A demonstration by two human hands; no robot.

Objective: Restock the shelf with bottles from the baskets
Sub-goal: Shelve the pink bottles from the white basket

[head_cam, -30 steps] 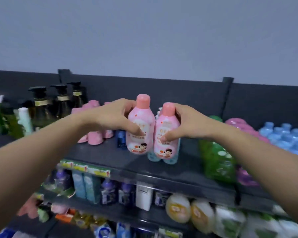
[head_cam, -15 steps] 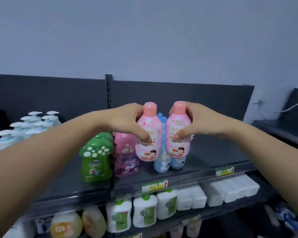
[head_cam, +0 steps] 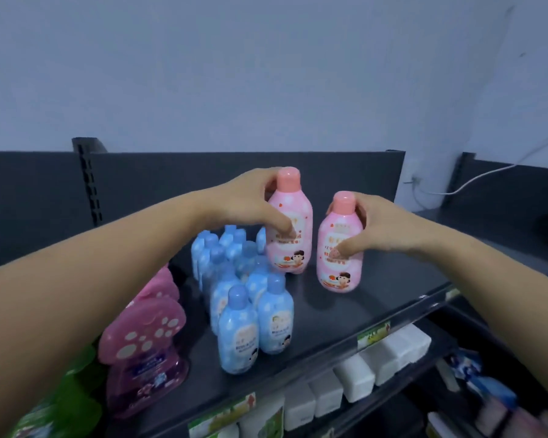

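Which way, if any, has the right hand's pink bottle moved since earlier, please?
Yes: the right-hand pink bottle moved rightward, clear of the blue bottles, toward bare shelf.

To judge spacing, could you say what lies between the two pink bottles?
Only bare shelf, between left pink bottle and right pink bottle, in the head view.

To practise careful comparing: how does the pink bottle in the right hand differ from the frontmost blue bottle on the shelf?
The pink bottle has a salmon cap; the frontmost blue bottle, a blue one. The right hand grips the pink bottle; the blue bottle stands untouched. The pink bottle is over bare shelf; the blue bottle fronts a cluster of blue bottles. Both are upright, rounded, white-spotted, with cartoon-child labels.
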